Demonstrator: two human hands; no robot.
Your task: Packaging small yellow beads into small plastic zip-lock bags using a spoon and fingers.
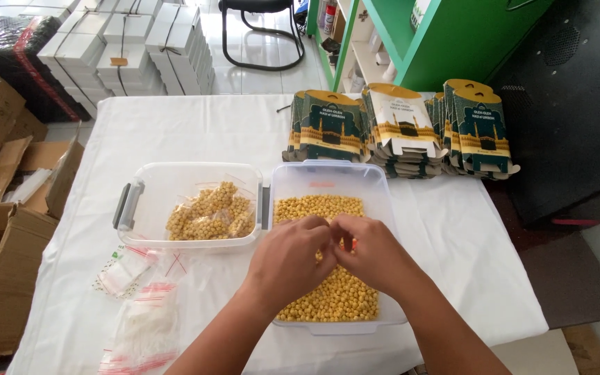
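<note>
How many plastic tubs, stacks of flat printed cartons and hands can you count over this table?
Clear plastic tubs: 2, the left tub and the right tub
Stacks of flat printed cartons: 3
Hands: 2, left hand, right hand
Total: 7

Clear, shiny plastic tubs [376, 182] on a soft white cloth [196, 125]. Thin see-through plastic bags [140, 326], glossy printed card boxes [403, 125], rough brown cardboard [1, 278]. Matt yellow chickpeas [338, 295].
</note>
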